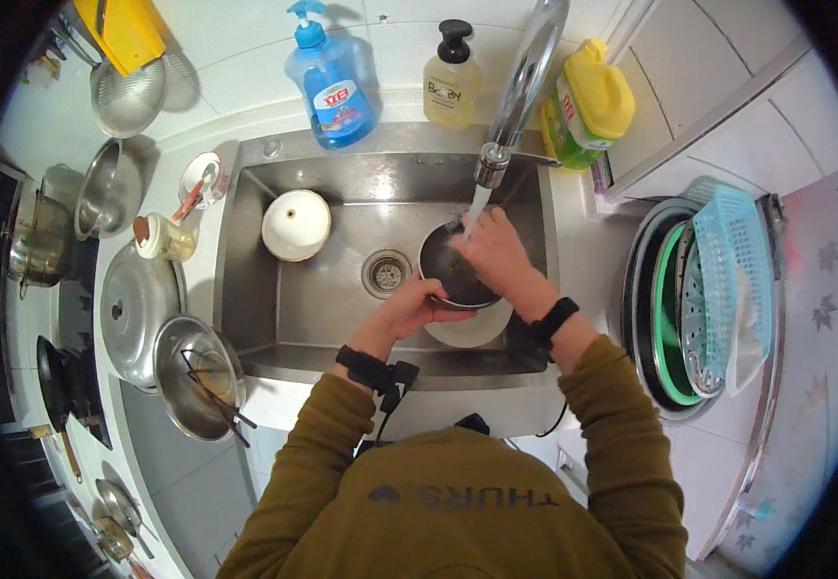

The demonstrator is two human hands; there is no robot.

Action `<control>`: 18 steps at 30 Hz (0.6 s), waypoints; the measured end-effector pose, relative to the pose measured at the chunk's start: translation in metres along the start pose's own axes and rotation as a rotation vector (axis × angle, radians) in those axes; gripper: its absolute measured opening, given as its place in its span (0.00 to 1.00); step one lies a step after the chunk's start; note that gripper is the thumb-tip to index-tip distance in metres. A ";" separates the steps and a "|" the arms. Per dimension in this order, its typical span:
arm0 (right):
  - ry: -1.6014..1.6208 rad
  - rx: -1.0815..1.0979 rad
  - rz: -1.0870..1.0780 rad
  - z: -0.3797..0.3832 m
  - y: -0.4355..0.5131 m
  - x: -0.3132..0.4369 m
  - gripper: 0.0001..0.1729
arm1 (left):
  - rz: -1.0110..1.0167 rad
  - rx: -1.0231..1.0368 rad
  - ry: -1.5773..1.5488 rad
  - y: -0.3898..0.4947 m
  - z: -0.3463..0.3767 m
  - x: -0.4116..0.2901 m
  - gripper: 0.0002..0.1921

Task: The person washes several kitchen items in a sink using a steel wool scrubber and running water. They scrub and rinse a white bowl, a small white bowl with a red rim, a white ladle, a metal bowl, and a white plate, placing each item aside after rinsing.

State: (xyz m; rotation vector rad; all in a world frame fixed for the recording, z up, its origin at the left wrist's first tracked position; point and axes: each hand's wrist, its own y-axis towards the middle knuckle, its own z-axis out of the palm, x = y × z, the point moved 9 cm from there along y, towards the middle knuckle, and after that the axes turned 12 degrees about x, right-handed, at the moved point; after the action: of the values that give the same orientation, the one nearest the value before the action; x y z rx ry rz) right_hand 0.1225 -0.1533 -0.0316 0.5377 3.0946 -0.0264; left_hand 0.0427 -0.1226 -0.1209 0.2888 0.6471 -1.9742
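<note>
Water runs from the faucet (493, 163) onto my right hand (493, 250) and into a dark-lined round bowl (455, 271). My left hand (419, 307) grips this bowl by its near left rim, holding it tilted over the right side of the sink. My right hand lies over its far right side with fingers curled; whether anything is in them is hidden. Beneath the bowl a pale round dish (473, 333) shows in part. To the left in the stainless steel sink (332, 304) sits a white lid or bowl (296, 228), apart from both hands.
Behind the sink stand a blue pump bottle (338, 101), a black-topped pump bottle (451, 87) and a yellow-green jug (585, 108). On the left counter are a metal lid (136, 315) and a steel bowl with chopsticks (191, 387). Stacked basins and a blue basket (734, 275) stand right.
</note>
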 end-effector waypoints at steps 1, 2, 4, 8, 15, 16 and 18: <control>-0.053 -0.161 0.019 -0.011 0.000 0.002 0.11 | -0.012 -0.002 -0.002 0.003 -0.001 0.002 0.28; 0.152 -0.152 0.020 -0.006 0.003 0.002 0.10 | -0.028 -0.007 -0.005 0.004 -0.003 0.004 0.27; 0.549 -0.163 0.047 0.005 0.008 -0.001 0.09 | -0.067 -0.014 -0.038 0.003 -0.008 0.008 0.26; 1.022 0.285 -0.038 0.046 0.009 0.023 0.10 | 0.061 -0.069 -0.004 -0.011 -0.020 -0.009 0.34; 0.250 0.085 0.344 0.004 -0.022 -0.019 0.11 | 0.158 -0.572 0.737 -0.031 -0.053 -0.050 0.40; 0.326 0.075 0.403 0.000 -0.031 -0.025 0.12 | 0.259 -0.672 1.092 -0.038 -0.045 -0.070 0.38; 0.542 0.037 0.439 -0.005 -0.044 -0.026 0.13 | 0.281 -0.851 1.537 -0.049 -0.033 -0.087 0.36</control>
State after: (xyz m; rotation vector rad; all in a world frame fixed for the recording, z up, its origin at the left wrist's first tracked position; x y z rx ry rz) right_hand 0.1328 -0.2032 -0.0255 1.4271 3.3841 0.0762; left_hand 0.0386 -0.0211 -0.0926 1.2612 2.1232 -0.7334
